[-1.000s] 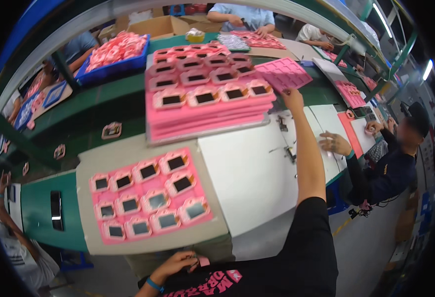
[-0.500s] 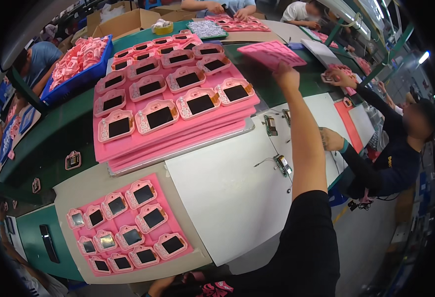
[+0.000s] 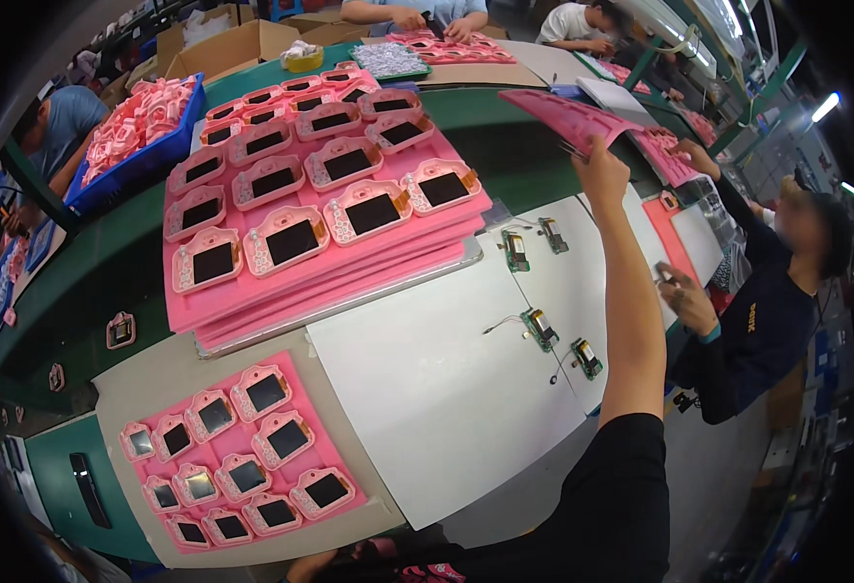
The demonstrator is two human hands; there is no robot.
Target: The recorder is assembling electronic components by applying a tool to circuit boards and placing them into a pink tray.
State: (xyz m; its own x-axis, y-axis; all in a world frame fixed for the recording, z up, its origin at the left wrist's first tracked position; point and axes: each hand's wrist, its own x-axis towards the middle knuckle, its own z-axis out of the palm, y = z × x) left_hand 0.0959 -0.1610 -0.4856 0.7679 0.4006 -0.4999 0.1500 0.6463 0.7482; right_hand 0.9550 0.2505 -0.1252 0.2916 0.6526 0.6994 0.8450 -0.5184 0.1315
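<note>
Pink tray [image 3: 565,117] has shifted rightward, gripped by right hand [image 3: 604,177] — tray stack [image 3: 340,277], circuit boards [image 3: 541,330] nearby; left hand [image 3: 311,565] — hold unclear.

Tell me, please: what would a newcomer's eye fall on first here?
A newcomer would probably notice first the stack of pink trays left of centre, topped with rows of dark-screened pink cases. Next, the right hand's grip holds up a separate pink tray, tilted, right of centre near the top. At upper left, a blue bin heaped with loose pink parts stands out.
</note>
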